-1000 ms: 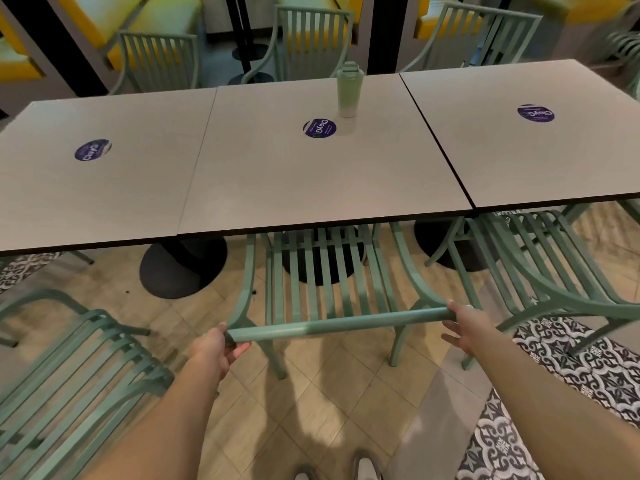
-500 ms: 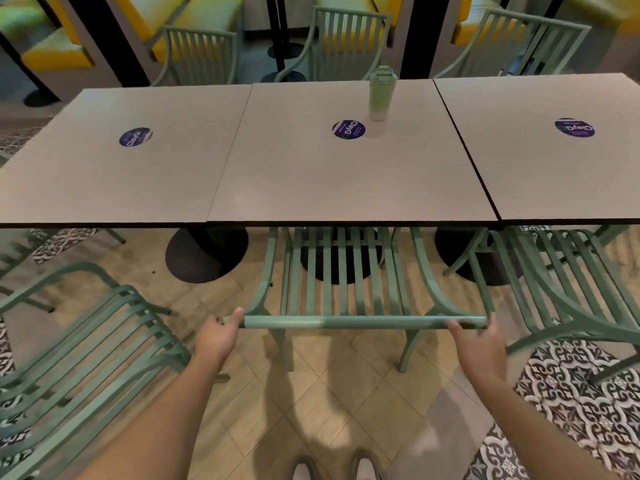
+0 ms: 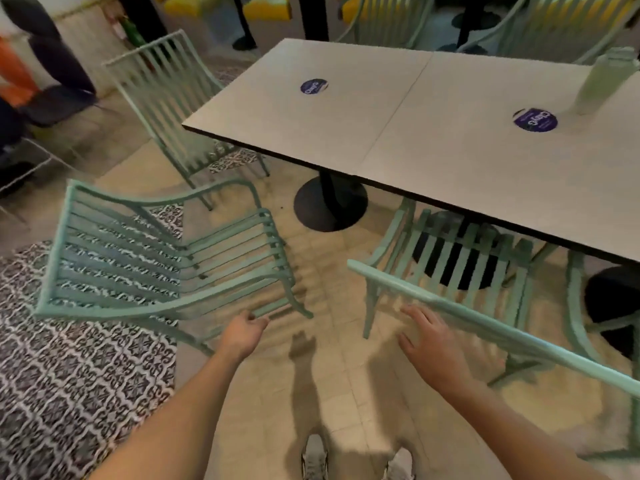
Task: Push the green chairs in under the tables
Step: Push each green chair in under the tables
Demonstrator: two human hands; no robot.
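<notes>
Bottle (image 3: 604, 81): pale green, upright, landmark at the far right.
Round stickers: purple, one (image 3: 535, 119) just beside the bottle, another (image 3: 313, 86) well left of it.
Patterned floor tiles (image 3: 86, 393): black-and-white, far left of the bottle.
Shoes (image 3: 314, 457): grey, bottom edge.

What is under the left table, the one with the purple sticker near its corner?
Under the left table only its black post and round base show, on beige floor tiles. No chair seat sits there. The tabletop covers where the post joins it and the floor further back.

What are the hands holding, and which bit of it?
The left hand reaches the front edge of the pulled-out green chair, grip unclear from blur. The right hand holds nothing.
</notes>
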